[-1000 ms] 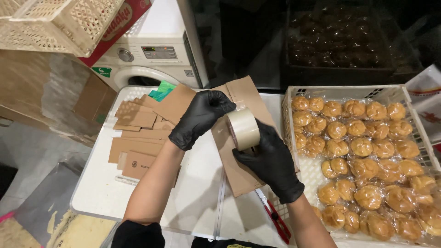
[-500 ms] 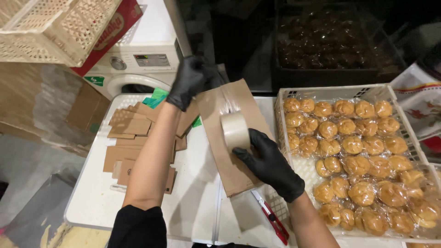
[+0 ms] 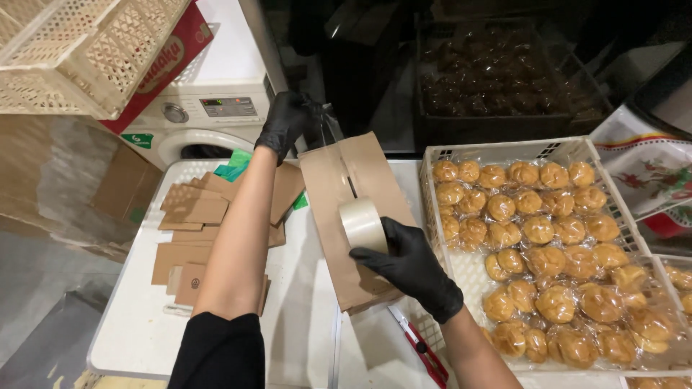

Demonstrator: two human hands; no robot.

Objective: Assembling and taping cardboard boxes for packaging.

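Left hand (image 3: 286,122) stretched forward, fingers pinched; right hand (image 3: 414,265) nearer, fingers curled.

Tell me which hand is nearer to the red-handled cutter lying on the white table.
Right. The right hand, holding the roll of clear tape on the flat brown cardboard box, sits just above the red-handled cutter. The left hand is far off, beyond the box's far end.

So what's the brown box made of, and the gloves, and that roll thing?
The brown box looks like cardboard: matte, tan, with a folded flap seam. The black gloves, seen on the right hand, seem thin rubbery nitrile or latex, slightly shiny and skin-tight. The roll looks like clear plastic packing tape, glossy and see-through.
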